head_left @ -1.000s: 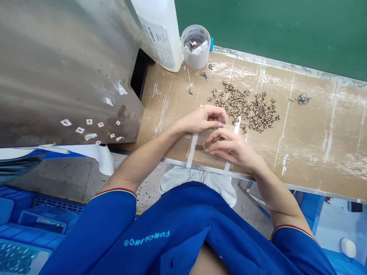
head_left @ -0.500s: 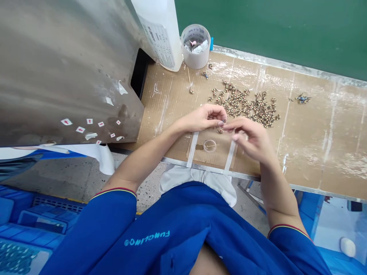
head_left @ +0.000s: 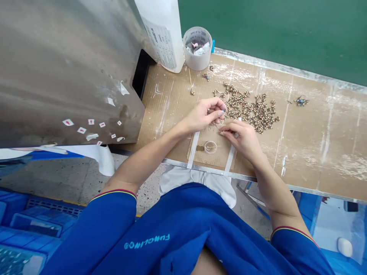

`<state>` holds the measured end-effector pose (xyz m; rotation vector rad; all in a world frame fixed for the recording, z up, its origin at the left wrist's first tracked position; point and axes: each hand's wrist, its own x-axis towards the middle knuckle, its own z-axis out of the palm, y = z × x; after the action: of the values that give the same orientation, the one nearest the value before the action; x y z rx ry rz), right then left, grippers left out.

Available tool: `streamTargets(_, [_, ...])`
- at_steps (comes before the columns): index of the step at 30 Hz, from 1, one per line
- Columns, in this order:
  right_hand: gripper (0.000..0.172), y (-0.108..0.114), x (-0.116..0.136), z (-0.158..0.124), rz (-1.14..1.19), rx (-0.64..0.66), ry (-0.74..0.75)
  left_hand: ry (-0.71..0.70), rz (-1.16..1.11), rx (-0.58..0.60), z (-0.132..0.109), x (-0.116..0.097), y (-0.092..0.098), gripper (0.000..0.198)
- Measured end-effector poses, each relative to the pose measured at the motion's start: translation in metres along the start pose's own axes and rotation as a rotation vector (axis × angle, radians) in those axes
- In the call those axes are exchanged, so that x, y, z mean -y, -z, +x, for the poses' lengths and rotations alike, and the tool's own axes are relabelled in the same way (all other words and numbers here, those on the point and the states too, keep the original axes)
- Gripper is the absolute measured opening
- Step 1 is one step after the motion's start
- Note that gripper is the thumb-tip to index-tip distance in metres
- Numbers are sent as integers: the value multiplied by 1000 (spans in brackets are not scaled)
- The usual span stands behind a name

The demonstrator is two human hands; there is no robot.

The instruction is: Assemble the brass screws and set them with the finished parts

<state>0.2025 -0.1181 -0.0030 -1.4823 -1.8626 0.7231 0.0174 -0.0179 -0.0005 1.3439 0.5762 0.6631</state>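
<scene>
My left hand (head_left: 207,113) is curled with its fingertips pinched on a small part too tiny to name. My right hand (head_left: 241,138) sits just below and to the right of it, fingers pinched together on something small, close to the left fingertips. A heap of several small brass-coloured metal parts (head_left: 249,109) lies on the cardboard right behind both hands. A small clear round dish (head_left: 210,146) rests on the cardboard patch held by white tape strips (head_left: 193,149), just in front of my hands.
A cardboard-covered bench (head_left: 315,137) runs to the right, with a few blue parts (head_left: 301,101) on it. A clear plastic cup (head_left: 197,47) and a white jug (head_left: 163,30) stand at the back. A large metal machine housing (head_left: 63,68) fills the left. Blue crates (head_left: 31,229) are on the floor.
My right hand went from the clear dish up to the heap and then drew back beside my left fingertips. My left hand shifted slightly up and stays pinched.
</scene>
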Motion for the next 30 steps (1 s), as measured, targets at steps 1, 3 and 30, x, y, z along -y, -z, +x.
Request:
streamTargets(1, [4, 2, 0, 1, 79, -32, -42, 15, -8, 2, -1, 0, -2, 17])
streamTargets(3, [10, 4, -2, 4, 246, -120, -142, 40, -32, -8, -2, 1, -7, 20])
streamTargets(30, [41, -9, 3, 12, 507, -335, -269, -176, 240, -107, -4, 20, -20, 19])
